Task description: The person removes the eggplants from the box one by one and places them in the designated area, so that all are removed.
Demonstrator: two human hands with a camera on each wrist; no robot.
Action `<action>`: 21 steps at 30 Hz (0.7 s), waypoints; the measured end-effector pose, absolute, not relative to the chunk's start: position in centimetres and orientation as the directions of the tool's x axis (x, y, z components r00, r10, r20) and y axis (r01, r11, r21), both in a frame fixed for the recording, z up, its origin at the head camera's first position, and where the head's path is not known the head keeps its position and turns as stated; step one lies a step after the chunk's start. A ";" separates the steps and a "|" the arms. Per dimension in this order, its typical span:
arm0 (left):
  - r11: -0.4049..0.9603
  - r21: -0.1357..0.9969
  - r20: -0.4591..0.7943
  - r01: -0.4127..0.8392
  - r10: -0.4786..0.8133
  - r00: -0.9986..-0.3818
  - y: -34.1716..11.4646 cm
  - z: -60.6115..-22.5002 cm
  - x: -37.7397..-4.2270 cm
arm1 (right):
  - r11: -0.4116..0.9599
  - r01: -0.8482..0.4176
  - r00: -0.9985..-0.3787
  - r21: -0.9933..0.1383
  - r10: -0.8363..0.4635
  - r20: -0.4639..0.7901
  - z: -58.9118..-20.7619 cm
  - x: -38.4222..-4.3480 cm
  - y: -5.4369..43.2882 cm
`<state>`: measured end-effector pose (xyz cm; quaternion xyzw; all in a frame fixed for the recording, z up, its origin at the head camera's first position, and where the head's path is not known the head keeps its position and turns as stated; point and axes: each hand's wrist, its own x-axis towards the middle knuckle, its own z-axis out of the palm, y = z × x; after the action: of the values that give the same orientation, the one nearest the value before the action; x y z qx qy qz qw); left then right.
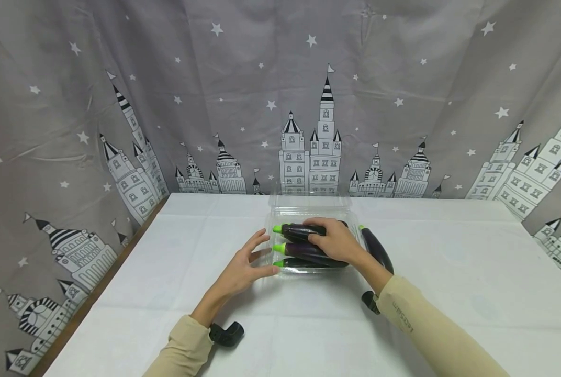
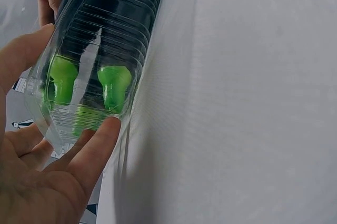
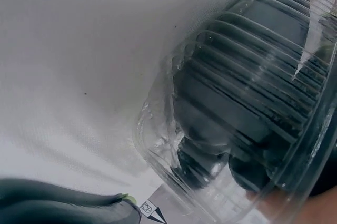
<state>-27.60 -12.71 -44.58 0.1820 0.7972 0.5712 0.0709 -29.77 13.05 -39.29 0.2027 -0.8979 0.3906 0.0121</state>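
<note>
A clear plastic clamshell box (image 1: 356, 222) holds several dark purple eggplants with bright green stem ends. My right hand (image 1: 334, 242) reaches over the box and grips the eggplant (image 1: 295, 230) at the back, fingers on its far side and thumb on its near side. Below it in the head view lies another eggplant (image 1: 304, 251), with one more (image 1: 304, 263) along the front. At the left end, my left hand (image 1: 240, 269) spreads its fingers around the box's corners. In the left wrist view its fingertips (image 2: 108, 129) touch the box's end wall, close to a green stem end (image 2: 115, 84).
Just right of the box lies a loose eggplant (image 1: 378, 250), its stem end pointing toward the back. The box's raised transparent lid (image 1: 311, 201) stands at the back edge of the white-covered table (image 1: 450, 283). A grey castle-print curtain (image 1: 261, 78) hangs behind.
</note>
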 end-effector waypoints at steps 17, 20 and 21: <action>0.264 0.945 0.088 0.194 0.365 -0.927 -12.8 -44.7 -27.8 | 0.592 -0.377 -0.921 -0.712 -0.319 0.223 -38.9 -29.9 13.3; 0.255 0.947 0.091 0.194 0.369 -0.925 -12.8 -44.7 -27.8 | 0.594 -0.393 -0.917 -0.702 -0.309 0.252 -38.8 -29.9 13.4; 0.256 0.947 0.090 0.194 0.370 -0.925 -12.8 -44.7 -27.8 | 0.598 -0.397 -0.916 -0.696 -0.306 0.260 -38.8 -30.0 13.5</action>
<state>-27.76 -12.77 -44.71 0.1787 0.7888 0.5833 0.0752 -29.96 13.47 -38.77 0.1972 -0.8920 0.4029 0.0565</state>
